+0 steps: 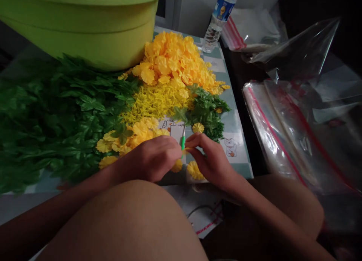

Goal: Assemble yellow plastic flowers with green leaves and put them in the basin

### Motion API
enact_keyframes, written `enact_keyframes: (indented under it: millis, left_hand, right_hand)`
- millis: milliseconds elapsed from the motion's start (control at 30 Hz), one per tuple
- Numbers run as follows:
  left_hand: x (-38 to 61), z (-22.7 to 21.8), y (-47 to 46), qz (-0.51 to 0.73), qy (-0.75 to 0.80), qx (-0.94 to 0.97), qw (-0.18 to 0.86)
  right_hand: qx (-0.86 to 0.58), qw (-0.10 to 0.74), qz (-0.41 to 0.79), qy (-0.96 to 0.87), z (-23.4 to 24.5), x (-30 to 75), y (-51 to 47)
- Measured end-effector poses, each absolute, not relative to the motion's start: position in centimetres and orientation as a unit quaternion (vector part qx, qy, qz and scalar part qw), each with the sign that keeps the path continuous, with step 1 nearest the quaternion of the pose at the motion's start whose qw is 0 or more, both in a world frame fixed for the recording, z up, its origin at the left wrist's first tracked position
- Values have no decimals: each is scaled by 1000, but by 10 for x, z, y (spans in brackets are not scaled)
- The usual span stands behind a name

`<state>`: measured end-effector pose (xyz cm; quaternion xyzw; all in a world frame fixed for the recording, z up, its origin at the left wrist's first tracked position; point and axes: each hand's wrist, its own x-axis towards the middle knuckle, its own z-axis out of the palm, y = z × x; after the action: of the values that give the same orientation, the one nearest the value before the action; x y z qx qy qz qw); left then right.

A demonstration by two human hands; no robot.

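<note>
My left hand (pixel 158 155) is closed near the table's front edge, and whatever its fingers hold is hidden. Right beside its fingertips is a small tool with a green handle (pixel 183 141) and a thin metal tip pointing away from me; whether I grip it or it lies behind the fingers, I cannot tell. My right hand (pixel 212 159) pinches a small yellow artificial flower petal piece (pixel 186 151) between thumb and forefinger. Close around the hands are loose yellow flowers (pixel 195 170), a flower pile (pixel 144 131) and one yellow flower (pixel 198 127).
Green artificial leaves (pixel 93 103) cover the table's left. Behind are yellow stamen-like pieces (pixel 155 103), an orange-yellow flower heap (pixel 175 61), a green tub (pixel 85 31) and a water bottle (pixel 219 22). Clear plastic bags (pixel 279 129) lie right. My knee (pixel 132 215) is below.
</note>
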<state>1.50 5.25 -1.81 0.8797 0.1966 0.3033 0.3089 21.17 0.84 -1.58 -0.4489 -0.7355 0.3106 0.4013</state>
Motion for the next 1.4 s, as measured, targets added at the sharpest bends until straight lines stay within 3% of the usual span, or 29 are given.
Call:
enact_keyframes:
  millis: [133,233,333,500,767,1067,1200,1400]
  left_hand:
    - [19,-21,55,213,194,938,190]
    - [25,-21,57,94,193,959,184]
    - [28,-24,58,57,203,957,199]
    - [25,-32,57,108,217,934,262]
    - [22,-15,54,170,427,758,464]
    - [19,-9,59,207,393,576,686]
    - [19,-11,56,224,390,544,708]
    - [21,-3,54,233,421,609,631]
  right_hand:
    - [-493,496,410,-586,-14,224,20]
    - [-488,519,511,-480,-13,231,26]
    - [-485,519,549,-441,-12,231,27]
    - [-465,512,585,-424,-12,228,26]
    - [-415,492,631,-433,-21,231,25]
    - [-370,451,627,-517,-7,222,16]
    - [-371,473,618,-507,-6,220,14]
    - [-371,470,616,-511,-7,220,12]
